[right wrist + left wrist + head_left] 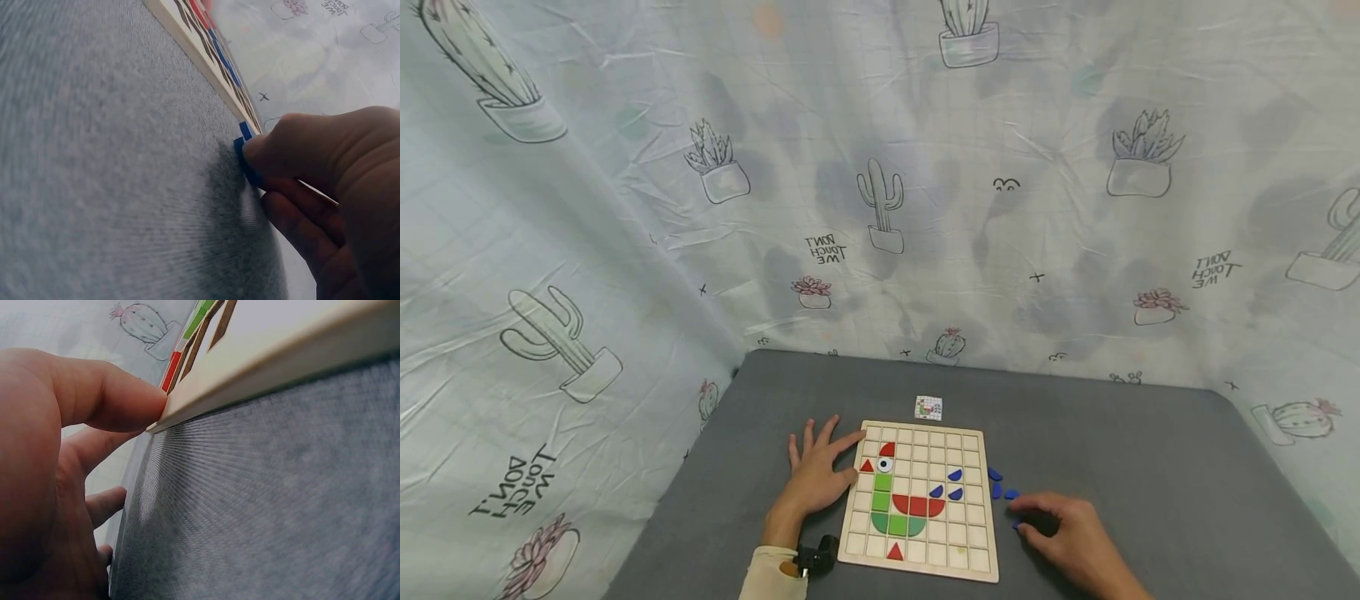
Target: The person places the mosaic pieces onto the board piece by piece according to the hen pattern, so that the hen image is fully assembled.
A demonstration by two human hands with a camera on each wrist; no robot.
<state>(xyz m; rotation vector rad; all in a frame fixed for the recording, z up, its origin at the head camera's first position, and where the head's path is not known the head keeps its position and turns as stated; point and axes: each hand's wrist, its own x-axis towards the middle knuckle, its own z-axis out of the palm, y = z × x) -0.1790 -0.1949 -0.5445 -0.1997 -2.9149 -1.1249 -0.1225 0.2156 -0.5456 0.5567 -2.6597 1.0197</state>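
Observation:
A wooden grid board [925, 575] lies on the table, with red, green and blue pieces and one eye tile [885, 464] in its cells. My left hand [814, 477] rests at the board's left side, fingers spread; its thumb [134, 403] touches the edge in the left wrist view. Right of the board, my right hand [1067, 533] reaches to loose blue pieces [997, 491]. A gap shows between thumb and index finger, with one blue piece [1012, 495] by the index fingertip and another [1017, 526] at the thumb tip. In the right wrist view the thumb overlaps blue pieces [239, 147].
A small pattern card [928, 407] lies behind the board, showing a similar coloured figure. The grey table [1150, 450] has a curtain [925, 250] with cactus drawings around it. A dark wrist device [818, 556] sits on the left wrist, near the board's lower left corner.

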